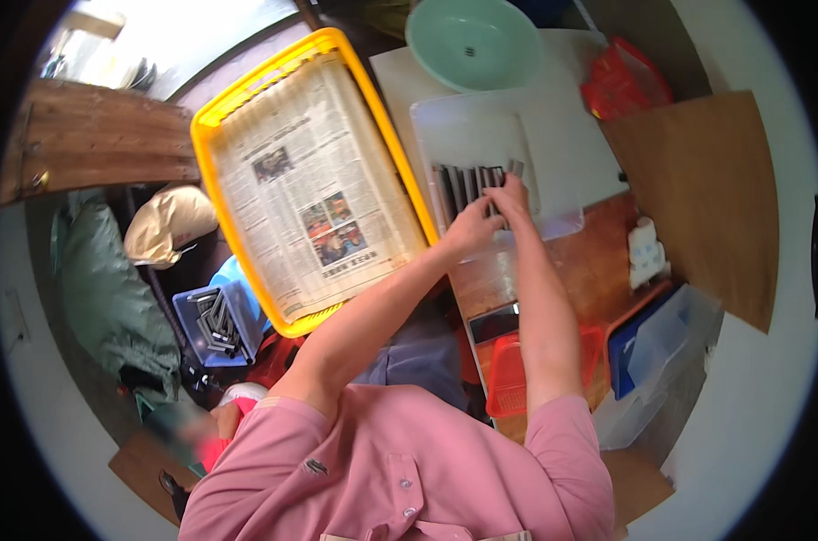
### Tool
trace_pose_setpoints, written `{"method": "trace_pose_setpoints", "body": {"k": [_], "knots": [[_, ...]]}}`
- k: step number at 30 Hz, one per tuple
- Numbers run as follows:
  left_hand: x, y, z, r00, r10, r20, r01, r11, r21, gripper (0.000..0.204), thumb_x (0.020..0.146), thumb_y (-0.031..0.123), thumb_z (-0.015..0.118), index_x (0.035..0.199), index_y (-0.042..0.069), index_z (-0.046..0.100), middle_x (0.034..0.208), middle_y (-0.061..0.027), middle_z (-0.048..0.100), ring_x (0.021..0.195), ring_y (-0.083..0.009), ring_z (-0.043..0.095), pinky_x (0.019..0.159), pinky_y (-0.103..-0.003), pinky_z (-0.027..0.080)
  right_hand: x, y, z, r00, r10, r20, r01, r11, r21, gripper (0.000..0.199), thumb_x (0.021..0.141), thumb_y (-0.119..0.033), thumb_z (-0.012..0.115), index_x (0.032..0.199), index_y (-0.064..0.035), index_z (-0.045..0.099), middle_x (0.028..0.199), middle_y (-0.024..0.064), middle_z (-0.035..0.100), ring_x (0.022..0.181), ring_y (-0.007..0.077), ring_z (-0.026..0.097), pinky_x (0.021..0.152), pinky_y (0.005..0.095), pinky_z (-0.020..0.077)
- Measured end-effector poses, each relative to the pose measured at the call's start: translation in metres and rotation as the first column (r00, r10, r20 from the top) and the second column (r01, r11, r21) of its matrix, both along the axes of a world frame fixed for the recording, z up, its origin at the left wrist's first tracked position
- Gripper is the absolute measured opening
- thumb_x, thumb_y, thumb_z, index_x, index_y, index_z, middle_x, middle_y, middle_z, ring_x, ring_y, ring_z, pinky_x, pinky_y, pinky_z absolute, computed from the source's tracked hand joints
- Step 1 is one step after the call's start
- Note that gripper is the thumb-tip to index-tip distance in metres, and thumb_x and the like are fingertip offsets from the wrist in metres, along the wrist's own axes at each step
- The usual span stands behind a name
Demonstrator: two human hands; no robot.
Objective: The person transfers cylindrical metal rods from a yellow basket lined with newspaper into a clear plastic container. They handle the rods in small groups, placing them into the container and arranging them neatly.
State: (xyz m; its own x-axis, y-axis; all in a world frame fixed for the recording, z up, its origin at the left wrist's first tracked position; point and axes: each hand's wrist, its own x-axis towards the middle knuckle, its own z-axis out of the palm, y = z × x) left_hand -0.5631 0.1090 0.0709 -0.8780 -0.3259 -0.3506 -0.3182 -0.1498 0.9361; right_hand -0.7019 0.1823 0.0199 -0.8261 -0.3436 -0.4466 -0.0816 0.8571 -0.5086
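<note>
A row of dark and light grey strips (463,185) stands side by side in a clear plastic tray (558,221). My right hand (512,197) is closed at the row's right end, and one light grey strip (515,168) sticks out beyond its fingers. Just to its left and nearer to me, my left hand (472,229) has its fingers bent against the near ends of the row. What lies inside those fingers is hidden. Both hands almost touch each other.
Left of the tray lies a yellow basket (212,162) lined with newspaper (310,171). A green basin (472,45) stands behind. Near my right forearm are a red basket (508,379) and a phone (495,322). A blue bin (188,316) holds more grey strips; a person (215,433) is at lower left.
</note>
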Motion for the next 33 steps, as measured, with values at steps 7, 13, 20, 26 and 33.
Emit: {"method": "trace_pose_setpoints", "body": {"k": [7, 13, 20, 26, 33], "knots": [[0.162, -0.091, 0.083, 0.979, 0.191, -0.076, -0.204, 0.856, -0.475, 0.033, 0.086, -0.005, 0.063, 0.118, 0.003, 0.061, 0.122, -0.0181, 0.058, 0.120, -0.0375, 0.055, 0.103, -0.041, 0.045, -0.005, 0.025, -0.009, 0.979, -0.120, -0.163, 0.126, 0.992, 0.025, 0.051, 0.075, -0.020, 0.071, 0.117, 0.0023, 0.053, 0.120, 0.0299, 0.058, 0.113, 0.0459, 0.058, 0.097, 0.0508, 0.0472], [0.292, -0.157, -0.006, 0.811, 0.449, 0.375, -0.016, 0.658, -0.753, 0.071, 0.090, 0.018, 0.067, 0.149, 0.001, 0.033, 0.152, -0.0331, 0.030, 0.141, -0.0486, 0.032, 0.117, -0.052, 0.029, 0.042, -0.035, 0.093, 0.739, 0.083, -0.668, -0.189, 0.978, -0.088, 0.024, 0.089, -0.012, 0.062, 0.111, -0.0023, 0.061, 0.111, 0.0171, 0.063, 0.105, 0.0365, 0.061, 0.090, 0.0465, 0.0502], [0.284, -0.149, -0.036, 0.730, 0.439, 0.525, 0.076, 0.710, -0.700, 0.083, 0.088, 0.018, 0.066, 0.156, 0.001, 0.020, 0.158, -0.0363, 0.017, 0.147, -0.0526, 0.016, 0.119, -0.056, 0.022, 0.246, -0.128, 0.068, 0.776, 0.584, -0.238, -0.619, 0.777, -0.114, 0.044, 0.084, -0.019, 0.070, 0.122, -0.0031, 0.055, 0.119, 0.0173, 0.056, 0.108, 0.0349, 0.060, 0.090, 0.0441, 0.0525], [0.269, -0.160, -0.003, 0.933, 0.219, 0.286, -0.196, 0.975, -0.106, 0.071, 0.090, 0.005, 0.050, 0.157, 0.003, 0.024, 0.153, -0.0303, 0.037, 0.145, -0.0388, 0.037, 0.119, -0.045, 0.029, 0.326, -0.158, 0.027, 0.791, 0.571, -0.220, -0.548, 0.821, 0.163, 0.038, 0.084, -0.015, 0.067, 0.117, -0.0042, 0.050, 0.116, 0.0179, 0.050, 0.112, 0.0385, 0.056, 0.083, 0.0489, 0.0533], [0.270, -0.181, 0.016, 0.860, 0.505, 0.070, -0.463, 0.831, -0.309, 0.041, 0.091, 0.003, 0.056, 0.132, 0.001, 0.053, 0.114, -0.0181, 0.060, 0.103, -0.0304, 0.061, 0.092, -0.040, 0.049, 0.275, -0.169, 0.075, 0.975, 0.216, -0.054, -0.215, 0.976, 0.018, 0.016, 0.090, -0.013, 0.062, 0.102, -0.0034, 0.059, 0.089, 0.0185, 0.067, 0.083, 0.0342, 0.068, 0.074, 0.0483, 0.0541]]}}
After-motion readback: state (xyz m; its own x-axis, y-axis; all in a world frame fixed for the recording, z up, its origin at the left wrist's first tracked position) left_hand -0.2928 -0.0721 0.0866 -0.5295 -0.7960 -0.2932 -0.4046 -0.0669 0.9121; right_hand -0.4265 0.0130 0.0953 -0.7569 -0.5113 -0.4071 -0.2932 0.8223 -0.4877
